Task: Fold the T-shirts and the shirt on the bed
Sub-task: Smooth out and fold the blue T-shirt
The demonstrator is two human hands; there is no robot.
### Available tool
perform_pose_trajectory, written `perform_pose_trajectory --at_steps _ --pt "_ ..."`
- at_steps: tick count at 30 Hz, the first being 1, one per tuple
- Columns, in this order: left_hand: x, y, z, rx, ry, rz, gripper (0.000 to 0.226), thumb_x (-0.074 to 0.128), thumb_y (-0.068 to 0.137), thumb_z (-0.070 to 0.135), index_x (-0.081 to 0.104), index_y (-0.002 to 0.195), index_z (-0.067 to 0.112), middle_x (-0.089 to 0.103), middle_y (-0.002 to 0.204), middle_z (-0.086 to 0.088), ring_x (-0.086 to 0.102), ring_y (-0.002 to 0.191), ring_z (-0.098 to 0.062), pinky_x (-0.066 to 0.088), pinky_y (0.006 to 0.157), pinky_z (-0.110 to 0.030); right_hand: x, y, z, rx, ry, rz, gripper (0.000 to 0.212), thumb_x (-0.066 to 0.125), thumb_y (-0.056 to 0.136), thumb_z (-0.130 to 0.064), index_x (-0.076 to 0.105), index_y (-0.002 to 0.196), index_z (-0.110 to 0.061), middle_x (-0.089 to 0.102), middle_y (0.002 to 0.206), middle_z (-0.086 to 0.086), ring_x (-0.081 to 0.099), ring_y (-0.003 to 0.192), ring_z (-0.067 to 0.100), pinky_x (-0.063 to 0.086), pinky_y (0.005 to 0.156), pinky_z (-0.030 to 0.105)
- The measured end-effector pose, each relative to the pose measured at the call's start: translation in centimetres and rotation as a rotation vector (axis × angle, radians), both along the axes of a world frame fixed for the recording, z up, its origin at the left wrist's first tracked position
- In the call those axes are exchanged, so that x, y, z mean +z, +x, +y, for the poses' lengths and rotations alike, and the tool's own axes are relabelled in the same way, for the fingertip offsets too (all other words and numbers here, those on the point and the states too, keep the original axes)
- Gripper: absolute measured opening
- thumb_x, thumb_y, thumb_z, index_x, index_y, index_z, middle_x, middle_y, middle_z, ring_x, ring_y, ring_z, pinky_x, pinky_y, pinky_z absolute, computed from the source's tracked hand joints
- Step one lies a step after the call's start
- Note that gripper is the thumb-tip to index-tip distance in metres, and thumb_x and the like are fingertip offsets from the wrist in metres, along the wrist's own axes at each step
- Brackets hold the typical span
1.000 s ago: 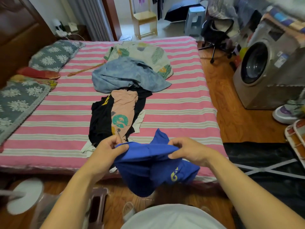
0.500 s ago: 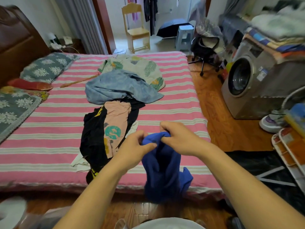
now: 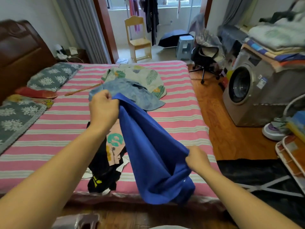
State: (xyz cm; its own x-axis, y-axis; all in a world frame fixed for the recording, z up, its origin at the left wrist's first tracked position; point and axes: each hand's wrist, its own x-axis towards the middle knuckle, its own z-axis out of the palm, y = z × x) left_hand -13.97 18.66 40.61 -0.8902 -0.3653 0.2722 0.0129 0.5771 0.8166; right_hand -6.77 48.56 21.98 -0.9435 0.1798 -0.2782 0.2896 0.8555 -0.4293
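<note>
A blue T-shirt (image 3: 148, 146) hangs stretched in the air over the bed's near edge. My left hand (image 3: 103, 107) grips its upper end, raised and forward. My right hand (image 3: 196, 158) grips the cloth lower down, near the bed's right corner. On the pink striped bed (image 3: 49, 126) lie a black T-shirt (image 3: 102, 167) with a peach printed one (image 3: 114, 141) on top, a light blue denim shirt (image 3: 130, 91) and a white leaf-print garment (image 3: 148, 76) further back.
Pillows (image 3: 51, 76) and a grey floral blanket (image 3: 14, 118) lie along the bed's left side. A washing machine (image 3: 247, 90) piled with laundry stands at the right, an office chair (image 3: 206, 58) behind it. A wooden chair (image 3: 138, 40) stands in the doorway.
My hands were close together on the bunched blue T-shirt. Now the left has gone up and forward and the right has dropped lower right, pulling the shirt out long.
</note>
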Motion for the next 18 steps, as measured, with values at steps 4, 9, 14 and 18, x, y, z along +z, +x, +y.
perform_pose_trajectory --at_steps 4,9,14,18 --pt "-1.8 -8.9 -12.0 0.317 0.346 0.048 0.009 0.047 0.063 0.022 0.043 0.056 0.024 0.037 0.066 -0.006 0.035 0.068 -0.022 0.056 0.068 -0.062 2.1 -3.4 4.3 -0.224 0.098 0.134 0.027 0.054 0.078 -0.004 0.075 0.087 -0.018 0.063 0.089 0.012 0.063 0.089 0.041 0.045 0.069 0.033" --pt "0.6 -7.5 -16.3 0.518 0.726 0.116 0.023 0.043 0.090 0.004 0.055 0.098 0.022 0.063 0.104 -0.007 0.066 0.079 -0.025 0.061 0.064 -0.052 10.1 -9.2 7.2 -0.563 -0.070 0.504 0.028 0.057 0.084 -0.001 0.075 0.102 -0.011 0.055 0.116 0.021 0.058 0.097 0.043 0.049 0.090 0.042" --pt "-11.1 -0.6 -17.1 0.648 0.798 -0.121 0.028 0.046 0.095 -0.003 0.056 0.121 -0.002 0.063 0.119 -0.027 0.069 0.074 -0.037 0.059 0.057 -0.046 8.4 -8.6 4.4 -0.927 -1.065 0.317 0.033 0.034 0.095 0.000 0.059 0.114 -0.012 0.066 0.096 0.017 0.065 0.071 0.031 0.060 0.054 0.039" --pt "-22.6 7.8 -14.2 0.635 0.772 -0.459 0.021 0.041 0.097 -0.012 0.053 0.113 -0.007 0.060 0.099 -0.030 0.061 0.040 -0.025 0.050 0.032 -0.030 -0.2 -3.3 3.3 -0.879 -0.913 0.097 0.031 0.042 0.096 0.007 0.061 0.116 -0.007 0.060 0.075 0.013 0.057 0.040 0.012 0.054 0.039 0.028"
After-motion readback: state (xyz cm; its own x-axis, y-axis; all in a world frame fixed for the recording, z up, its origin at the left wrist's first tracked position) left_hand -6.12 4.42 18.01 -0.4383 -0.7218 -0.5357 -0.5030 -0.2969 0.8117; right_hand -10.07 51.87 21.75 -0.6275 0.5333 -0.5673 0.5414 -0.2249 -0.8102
